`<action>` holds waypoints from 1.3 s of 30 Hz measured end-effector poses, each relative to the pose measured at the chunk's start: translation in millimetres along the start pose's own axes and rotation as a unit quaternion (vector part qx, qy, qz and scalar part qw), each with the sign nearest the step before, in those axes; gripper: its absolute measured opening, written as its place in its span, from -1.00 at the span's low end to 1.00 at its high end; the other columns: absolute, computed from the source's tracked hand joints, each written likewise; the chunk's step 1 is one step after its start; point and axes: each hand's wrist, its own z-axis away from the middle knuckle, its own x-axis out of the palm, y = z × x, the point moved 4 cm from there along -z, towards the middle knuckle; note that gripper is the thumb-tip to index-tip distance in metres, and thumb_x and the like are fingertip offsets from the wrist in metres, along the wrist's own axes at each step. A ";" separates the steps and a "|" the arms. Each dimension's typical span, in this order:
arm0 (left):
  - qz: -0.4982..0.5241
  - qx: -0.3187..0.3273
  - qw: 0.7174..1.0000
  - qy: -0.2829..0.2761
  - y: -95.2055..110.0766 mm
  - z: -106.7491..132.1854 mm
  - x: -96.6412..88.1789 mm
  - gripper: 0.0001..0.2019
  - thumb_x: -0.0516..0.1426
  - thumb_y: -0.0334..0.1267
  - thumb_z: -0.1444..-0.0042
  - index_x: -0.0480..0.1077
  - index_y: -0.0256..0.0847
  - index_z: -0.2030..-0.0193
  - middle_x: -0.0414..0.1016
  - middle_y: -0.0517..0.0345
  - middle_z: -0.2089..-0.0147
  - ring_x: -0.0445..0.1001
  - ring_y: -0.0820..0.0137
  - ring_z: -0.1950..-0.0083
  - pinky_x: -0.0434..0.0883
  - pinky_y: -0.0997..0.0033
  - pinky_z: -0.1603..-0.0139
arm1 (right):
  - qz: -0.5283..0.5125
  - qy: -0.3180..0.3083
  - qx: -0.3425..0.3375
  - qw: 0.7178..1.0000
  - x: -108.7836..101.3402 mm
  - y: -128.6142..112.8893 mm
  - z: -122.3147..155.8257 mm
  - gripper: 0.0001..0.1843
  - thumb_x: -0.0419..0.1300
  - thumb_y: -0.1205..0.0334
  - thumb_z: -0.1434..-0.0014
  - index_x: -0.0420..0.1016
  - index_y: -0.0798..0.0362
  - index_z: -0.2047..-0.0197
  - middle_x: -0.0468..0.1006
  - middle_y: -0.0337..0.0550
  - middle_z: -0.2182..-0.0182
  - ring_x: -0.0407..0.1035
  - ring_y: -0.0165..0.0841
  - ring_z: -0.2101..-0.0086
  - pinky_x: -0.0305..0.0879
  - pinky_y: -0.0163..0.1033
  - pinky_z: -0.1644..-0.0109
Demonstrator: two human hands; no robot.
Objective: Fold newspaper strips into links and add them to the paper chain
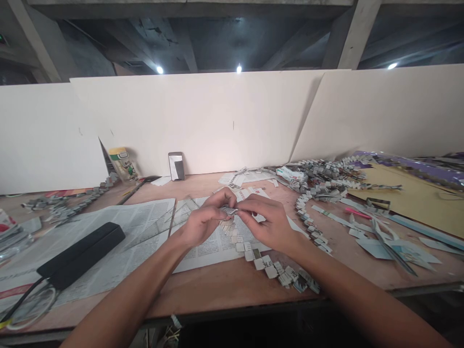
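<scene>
While both hands, left (203, 220), right (266, 222), pinch a folded paper piece (230, 210), mostly hidden; woven chain (275, 270) trailing below

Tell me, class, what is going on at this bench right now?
A person's left hand and right hand pinch a small folded paper piece between them above a newspaper on the wooden table. A chain of folded paper links trails beneath the hands, and longer woven chains lie piled at the right.

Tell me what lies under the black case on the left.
The black case lies on spread newspaper over the wooden table. A cable runs from its near end. The print beneath the case is covered.
</scene>
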 end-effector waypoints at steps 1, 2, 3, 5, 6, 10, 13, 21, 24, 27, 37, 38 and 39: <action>-0.002 0.001 1.000 0.006 -0.2 -0.1 0.0 -0.87 0.00 -0.37 0.17 0.13 -0.21 0.40 0.09 0.16 0.37 0.08 0.38 0.32 0.12 0.32 0.27 | 0.001 0.002 0.000 1.000 0.0 0.1 0.1 -0.83 0.09 0.41 -0.17 0.45 0.02 0.21 0.43 -0.22 0.49 0.29 -0.44 0.47 0.23 -0.30 0.39; -0.003 0.002 1.000 0.013 -0.5 -0.3 -0.1 -0.87 0.00 -0.37 0.18 0.14 -0.21 0.40 0.10 0.16 0.37 0.09 0.38 0.32 0.12 0.33 0.27 | 0.001 0.003 0.000 1.000 -0.2 0.4 0.2 -0.83 0.09 0.41 -0.18 0.45 0.02 0.21 0.43 -0.22 0.49 0.29 -0.44 0.47 0.23 -0.30 0.39; -0.001 0.003 1.000 0.018 -0.7 -0.6 -0.2 -0.87 0.00 -0.37 0.18 0.15 -0.21 0.40 0.11 0.15 0.37 0.10 0.37 0.32 0.13 0.33 0.27 | 0.002 0.005 0.000 1.000 -0.4 0.8 0.3 -0.83 0.09 0.42 -0.17 0.45 0.02 0.21 0.43 -0.22 0.49 0.29 -0.44 0.47 0.22 -0.30 0.39; 0.008 0.000 1.000 0.023 -0.9 -1.4 -0.9 -0.90 -0.01 -0.36 0.14 0.18 -0.21 0.40 0.15 0.14 0.36 0.13 0.37 0.31 0.15 0.33 0.26 | 0.007 0.007 0.003 1.000 -1.2 1.8 0.4 -0.84 0.09 0.42 -0.17 0.45 0.04 0.21 0.42 -0.21 0.49 0.28 -0.44 0.47 0.21 -0.30 0.39; 0.009 -0.005 1.000 0.023 -0.5 -1.8 -1.7 -0.92 -0.01 -0.36 0.11 0.20 -0.22 0.40 0.18 0.14 0.36 0.16 0.36 0.29 0.17 0.32 0.25 | 0.009 0.007 0.007 1.000 -1.7 2.2 0.4 -0.84 0.10 0.41 -0.17 0.45 0.05 0.22 0.42 -0.21 0.49 0.28 -0.44 0.47 0.21 -0.30 0.40; -0.038 -0.029 0.999 0.022 5.0 -2.0 -10.1 -0.94 0.06 -0.35 -0.01 0.34 -0.23 0.36 0.32 0.10 0.27 0.26 0.33 0.16 0.21 0.30 0.11 | -0.001 -0.003 0.038 0.999 -3.3 2.6 -1.1 -0.88 0.11 0.38 -0.16 0.46 0.06 0.27 0.42 -0.21 0.51 0.27 -0.44 0.48 0.22 -0.30 0.40; -0.100 -0.036 0.994 0.025 9.7 -0.5 -18.8 -0.89 0.15 -0.30 -0.04 0.45 -0.22 0.28 0.40 0.07 0.22 0.32 0.34 0.14 0.26 0.33 0.12 | -0.027 -0.012 0.085 0.996 -3.7 3.5 -2.9 -0.91 0.13 0.37 -0.12 0.46 0.08 0.29 0.43 -0.21 0.51 0.27 -0.45 0.50 0.23 -0.30 0.40; -0.198 -0.047 0.978 0.044 12.5 1.6 -26.4 -0.78 0.14 -0.17 -0.11 0.52 -0.28 0.36 0.45 0.10 0.43 0.32 0.50 0.46 0.32 0.46 0.43 | -0.090 -0.029 0.227 0.969 -0.9 12.9 -2.5 -0.95 0.14 0.32 -0.10 0.42 0.09 0.37 0.39 -0.25 0.56 0.20 -0.47 0.53 0.17 -0.33 0.45; -0.233 -0.045 0.971 0.037 16.4 1.8 -25.6 -0.79 0.15 -0.18 -0.11 0.53 -0.28 0.35 0.44 0.13 0.50 0.34 0.51 0.48 0.35 0.47 0.44 | -0.094 -0.035 0.238 0.966 -0.8 13.4 -3.4 -0.93 0.14 0.31 -0.09 0.42 0.10 0.40 0.39 -0.24 0.55 0.19 -0.47 0.53 0.15 -0.33 0.46; -0.255 -0.042 0.966 0.031 20.5 2.6 -25.1 -0.81 0.17 -0.20 -0.09 0.54 -0.26 0.27 0.45 0.16 0.51 0.36 0.52 0.50 0.37 0.49 0.45 | -0.098 -0.040 0.245 0.964 -0.9 13.6 -3.6 -0.92 0.15 0.29 -0.09 0.42 0.10 0.41 0.36 -0.26 0.57 0.17 -0.48 0.55 0.13 -0.33 0.47; -0.347 -0.066 0.935 0.032 24.3 7.4 -16.9 -0.80 0.13 -0.36 -0.04 0.46 -0.22 0.17 0.39 0.22 0.53 0.23 0.55 0.55 0.19 0.54 0.58 | -0.087 -0.089 0.249 0.960 2.4 13.9 -0.7 -0.90 0.15 0.30 -0.09 0.49 0.10 0.37 0.47 -0.20 0.51 0.25 -0.46 0.51 0.18 -0.33 0.44; -0.357 -0.064 0.931 0.037 24.7 7.5 -17.4 -0.80 0.11 -0.40 -0.02 0.46 -0.21 0.19 0.36 0.25 0.55 0.19 0.57 0.57 0.15 0.54 0.59 | -0.089 -0.093 0.247 0.961 2.8 13.2 -0.8 -0.89 0.15 0.29 -0.09 0.50 0.10 0.36 0.48 -0.19 0.50 0.26 -0.45 0.50 0.19 -0.33 0.43; -0.363 -0.064 0.929 0.040 24.8 7.5 -18.2 -0.80 0.10 -0.42 -0.01 0.45 -0.21 0.21 0.33 0.27 0.56 0.15 0.58 0.59 0.13 0.54 0.60 | -0.091 -0.097 0.244 0.961 3.2 12.4 -0.9 -0.88 0.15 0.28 -0.09 0.51 0.10 0.35 0.49 -0.19 0.49 0.27 -0.45 0.50 0.20 -0.33 0.43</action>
